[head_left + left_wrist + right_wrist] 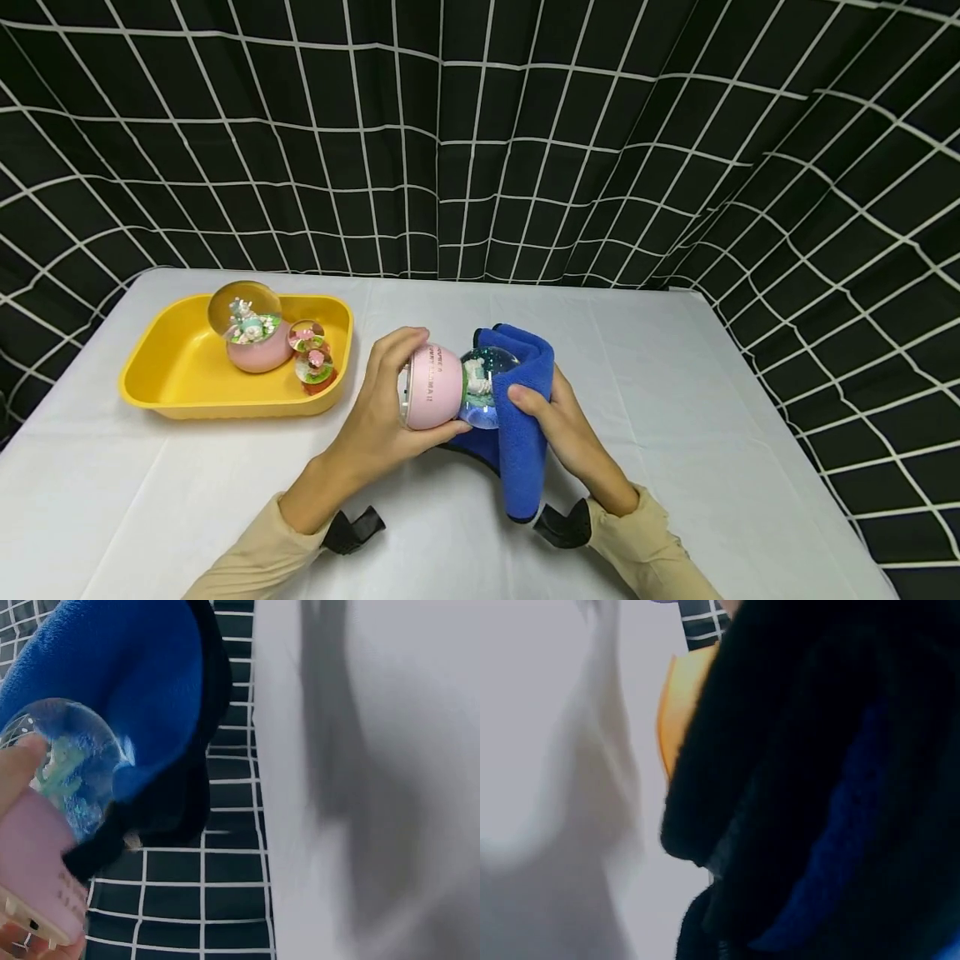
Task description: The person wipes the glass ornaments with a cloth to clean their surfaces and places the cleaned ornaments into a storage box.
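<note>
My left hand (381, 408) grips a snow globe by its pink base (437, 387), holding it on its side above the table. The glass dome (94, 750) points right, with a small white figure inside. Around the dome's far end my right hand (561, 425) holds a blue cloth (522, 467), thumb in front and the other fingers hidden behind it. The cloth has a black edge and hangs down below the hand. In the right wrist view, the cloth (840, 817) fills much of the picture and hides the globe.
On the left of the white-covered table (675, 467) stands a yellow tray (176, 367). It holds another pink-based snow globe (258, 342) and small globe ornaments (315, 362) in its right half. A black curtain with white grid lines (525, 150) hangs behind the table.
</note>
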Motion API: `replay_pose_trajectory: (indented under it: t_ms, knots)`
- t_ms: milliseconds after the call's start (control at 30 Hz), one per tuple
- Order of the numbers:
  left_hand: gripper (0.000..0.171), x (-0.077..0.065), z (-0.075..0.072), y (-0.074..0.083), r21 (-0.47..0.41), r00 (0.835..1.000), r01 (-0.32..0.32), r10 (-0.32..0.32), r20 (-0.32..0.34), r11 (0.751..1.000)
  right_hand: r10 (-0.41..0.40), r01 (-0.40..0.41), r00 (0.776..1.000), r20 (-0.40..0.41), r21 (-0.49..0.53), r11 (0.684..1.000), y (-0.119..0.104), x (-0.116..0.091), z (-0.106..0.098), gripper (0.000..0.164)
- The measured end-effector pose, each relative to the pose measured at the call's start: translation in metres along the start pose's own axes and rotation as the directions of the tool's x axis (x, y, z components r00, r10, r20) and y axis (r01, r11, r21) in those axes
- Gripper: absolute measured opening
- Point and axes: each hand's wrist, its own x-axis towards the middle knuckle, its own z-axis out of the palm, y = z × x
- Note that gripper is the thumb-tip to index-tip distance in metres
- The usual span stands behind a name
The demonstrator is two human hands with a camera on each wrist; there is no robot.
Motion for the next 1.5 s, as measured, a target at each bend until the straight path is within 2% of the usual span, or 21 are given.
replay_pose_trajectory:
  t_ms: [100,200,267,367,467,533,600,700,800,867,967,1100,1233,1333,1500]
  knots:
    - [0.108,0.0,-0.001,0.001,-0.094,0.99,0.136,-0.13,0.062,0.986,-0.022,0.022,1.0,-0.008,-0.003,1.0,0.0,0.001,0.001,0.061]
    - [0.099,0.0,-0.003,0.002,-0.101,0.958,0.257,-0.24,0.158,0.961,-0.032,0.032,0.999,-0.022,-0.012,0.999,0.001,0.002,0.002,0.061]
    - [0.087,0.0,-0.006,0.002,-0.071,0.935,0.305,-0.285,0.212,0.95,-0.026,0.025,0.999,-0.031,-0.018,1.0,0.002,0.002,0.002,0.06]
    - [0.074,0.0,-0.011,0.002,-0.021,0.909,0.331,-0.313,0.277,0.943,-0.003,0.002,0.999,-0.05,-0.03,1.0,0.003,0.002,0.002,0.059]
    - [0.069,0.001,-0.016,0.001,-0.033,0.883,0.357,-0.325,0.338,0.934,0.005,-0.009,0.997,-0.071,-0.049,0.999,0.004,0.002,0.002,0.059]
    - [0.071,0.003,-0.018,0.0,-0.079,0.856,0.41,-0.354,0.377,0.909,-0.008,0.004,0.997,-0.073,-0.057,0.998,0.003,0.001,0.003,0.061]
    - [0.072,0.005,-0.021,-0.001,-0.141,0.83,0.469,-0.381,0.406,0.872,-0.028,0.024,0.998,-0.064,-0.062,0.998,0.003,0.001,0.003,0.064]
    - [0.071,0.008,-0.024,0.0,-0.196,0.815,0.523,-0.419,0.402,0.829,-0.052,0.05,0.998,-0.038,-0.046,0.998,0.003,0.0,0.004,0.072]
    - [0.068,0.009,-0.025,0.001,-0.21,0.828,0.518,-0.425,0.365,0.829,-0.05,0.048,0.998,-0.033,-0.053,0.997,0.002,-0.001,0.006,0.076]
    - [0.067,0.009,-0.026,0.003,-0.205,0.843,0.499,-0.416,0.343,0.842,-0.044,0.042,0.998,-0.041,-0.066,0.997,0.001,-0.001,0.007,0.076]
    - [0.068,0.008,-0.024,0.003,-0.202,0.875,0.438,-0.364,0.318,0.876,-0.041,0.035,0.997,-0.059,-0.094,0.995,0.0,-0.001,0.008,0.071]
    - [0.068,0.005,-0.021,0.002,-0.187,0.928,0.308,-0.252,0.273,0.933,-0.07,0.061,0.995,-0.075,-0.122,0.991,-0.003,0.0,0.007,0.059]
    - [0.069,0.004,-0.016,0.0,-0.16,0.973,0.13,-0.094,0.212,0.978,-0.077,0.06,0.989,-0.127,-0.135,0.989,-0.005,0.002,0.002,0.042]
    - [0.072,0.003,-0.014,-0.001,-0.121,0.984,0.01,0.012,0.178,0.993,-0.039,0.016,0.982,-0.183,-0.125,0.992,-0.006,0.003,-0.002,0.031]
    - [0.075,0.004,-0.015,0.0,-0.081,0.981,-0.091,0.103,0.164,0.993,0.03,-0.054,0.978,-0.208,-0.111,0.992,-0.008,0.003,-0.007,0.026]
